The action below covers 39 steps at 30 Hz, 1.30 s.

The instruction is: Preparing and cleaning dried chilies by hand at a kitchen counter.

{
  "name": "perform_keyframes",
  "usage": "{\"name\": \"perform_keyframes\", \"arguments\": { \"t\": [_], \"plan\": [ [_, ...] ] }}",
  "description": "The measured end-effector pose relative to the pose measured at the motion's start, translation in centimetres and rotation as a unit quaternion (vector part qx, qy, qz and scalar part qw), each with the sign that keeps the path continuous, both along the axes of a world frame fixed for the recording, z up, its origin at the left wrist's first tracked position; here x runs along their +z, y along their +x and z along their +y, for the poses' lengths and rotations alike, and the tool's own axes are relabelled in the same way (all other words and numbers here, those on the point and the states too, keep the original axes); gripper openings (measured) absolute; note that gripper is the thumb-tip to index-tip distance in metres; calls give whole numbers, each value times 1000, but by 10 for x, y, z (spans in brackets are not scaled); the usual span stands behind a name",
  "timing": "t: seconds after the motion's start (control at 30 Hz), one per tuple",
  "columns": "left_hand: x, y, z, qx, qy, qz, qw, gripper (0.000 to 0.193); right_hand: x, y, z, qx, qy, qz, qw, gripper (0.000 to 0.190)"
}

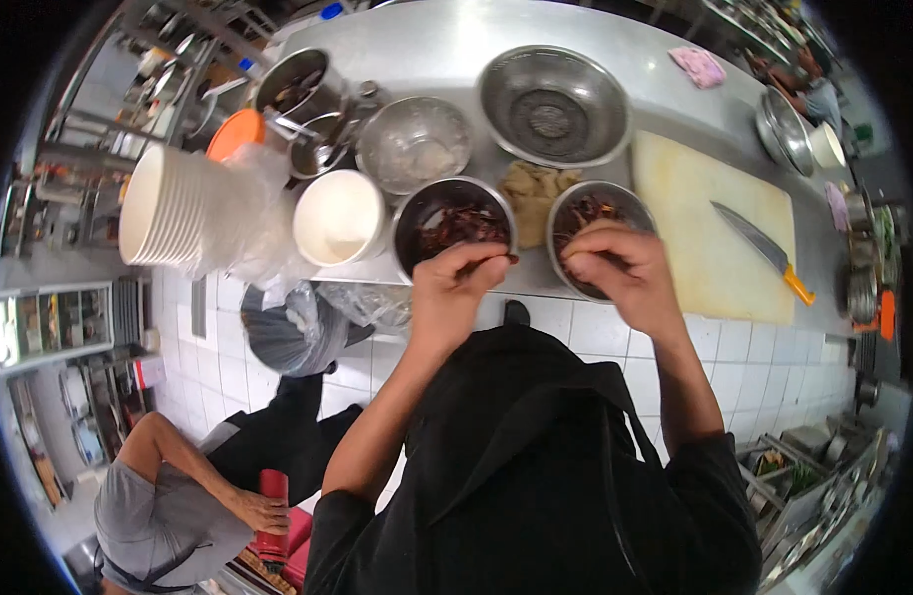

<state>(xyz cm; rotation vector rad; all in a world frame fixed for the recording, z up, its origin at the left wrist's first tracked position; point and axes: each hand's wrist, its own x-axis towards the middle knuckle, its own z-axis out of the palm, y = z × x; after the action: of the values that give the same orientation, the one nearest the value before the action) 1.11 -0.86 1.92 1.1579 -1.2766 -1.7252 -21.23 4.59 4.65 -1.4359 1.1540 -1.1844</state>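
Observation:
My left hand pinches a small dark red piece, which looks like dried chili, at the near rim of a steel bowl that holds many dark red pieces. Over a second steel bowl to the right is my right hand, thumb and fingertips together; whether anything is between them is hidden. Reddish, stringy pieces lie in that bowl. A crumpled tan cloth sits between the two bowls.
Right: cutting board with a yellow-handled knife. Behind: large steel bowl, smaller bowl. Left: white tub, stacked white tubs, steel pot. A co-worker at lower left holds a red cylindrical object; another person is upper right.

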Motion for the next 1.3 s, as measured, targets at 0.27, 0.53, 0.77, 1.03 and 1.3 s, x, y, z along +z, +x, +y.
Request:
{"name": "perform_keyframes", "arguments": {
  "t": [0.27, 0.53, 0.77, 1.03, 1.3],
  "plan": [
    [-7, 25, -5, 1, -453, -202, 868, 18, 70, 73, -29, -222, -308, 67, 923, 14],
    [-26, 68, -6, -33, -434, -234, 870, 18, 74, 295, -103, 88, -508, -71, 854, 17],
    [-17, 91, -5, -104, -395, -229, 884, 24, 50, 292, -84, 290, -228, 168, 914, 11],
    [3, 73, -13, -149, -313, -176, 921, 15, 6, 43, -25, -112, -2, 331, 937, 12],
    [10, 35, -14, -155, -328, -166, 917, 15, -72, -10, -4, -189, 54, 476, 857, 19]
  ]
}}
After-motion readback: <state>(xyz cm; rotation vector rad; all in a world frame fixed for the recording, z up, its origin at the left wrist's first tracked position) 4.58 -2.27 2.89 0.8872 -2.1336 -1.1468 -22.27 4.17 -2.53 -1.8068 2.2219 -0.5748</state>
